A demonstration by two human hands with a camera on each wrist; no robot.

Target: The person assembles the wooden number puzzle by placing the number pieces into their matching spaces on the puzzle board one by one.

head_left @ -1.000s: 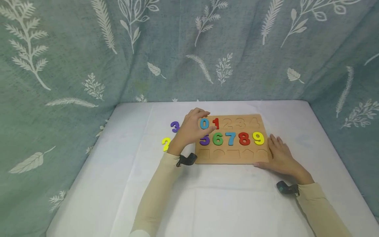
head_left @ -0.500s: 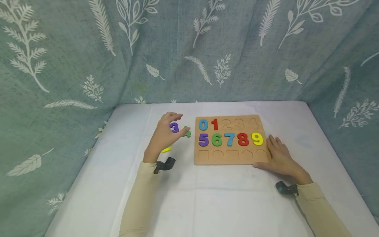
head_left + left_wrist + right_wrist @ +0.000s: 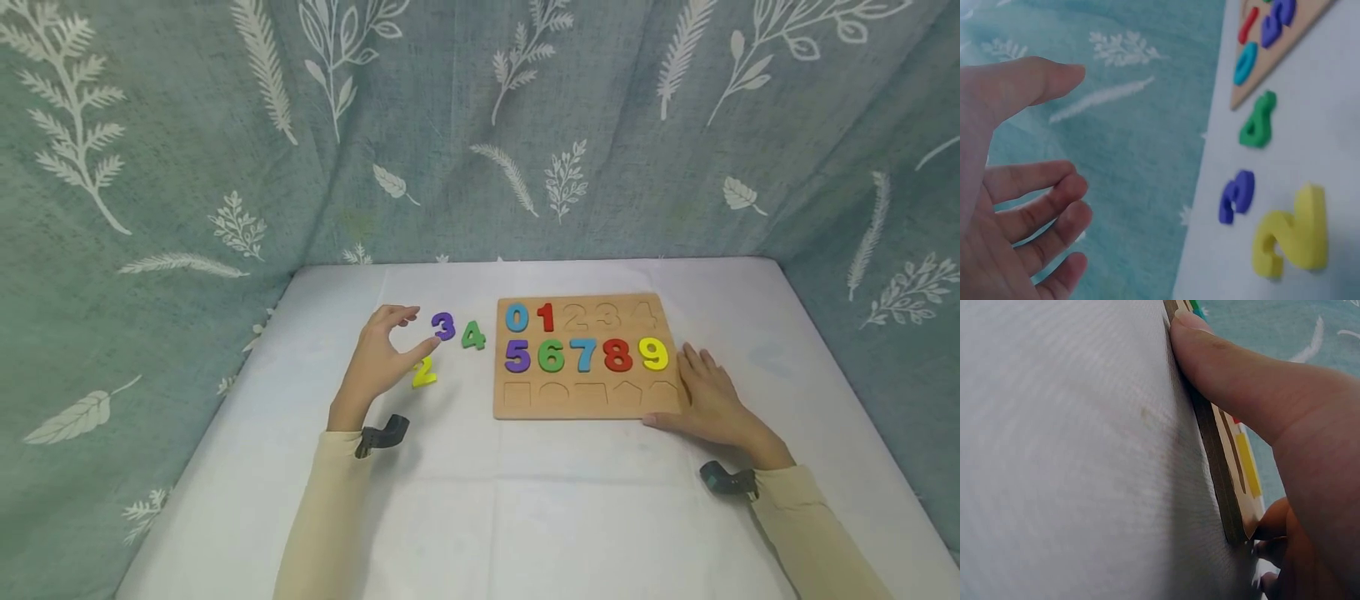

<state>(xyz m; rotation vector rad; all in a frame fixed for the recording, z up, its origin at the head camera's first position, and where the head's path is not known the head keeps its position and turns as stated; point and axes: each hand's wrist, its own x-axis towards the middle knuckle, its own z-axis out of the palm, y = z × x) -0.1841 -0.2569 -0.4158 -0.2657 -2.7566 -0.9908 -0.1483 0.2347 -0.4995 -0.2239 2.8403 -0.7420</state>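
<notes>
My left hand [image 3: 378,356] hovers at the left of the loose numbers, thumb and fingers apart with nothing between them. Its thumb tip is near the yellow number 2 [image 3: 423,372], which the thumb partly covers in the head view. A purple 3 [image 3: 444,326] and a green 4 [image 3: 473,335] lie just beyond, on the cloth. The wooden number puzzle board [image 3: 577,402] holds 0, 1 and 5 through 9 in its slots. At its lower right corner rests my right hand [image 3: 712,400], straight fingers along the right edge and thumb [image 3: 1235,375] against the front edge.
A white cloth [image 3: 480,517] covers the table. Leaf-patterned green fabric [image 3: 450,167] hangs behind and at both sides. The outlines of 2, 3, 4 and a bottom row of shapes on the board show bare wood.
My left hand has moved left from over the board, past the loose numbers, uncovering the 4, the 3 and most of the 2. The right hand has stayed at the board's corner.
</notes>
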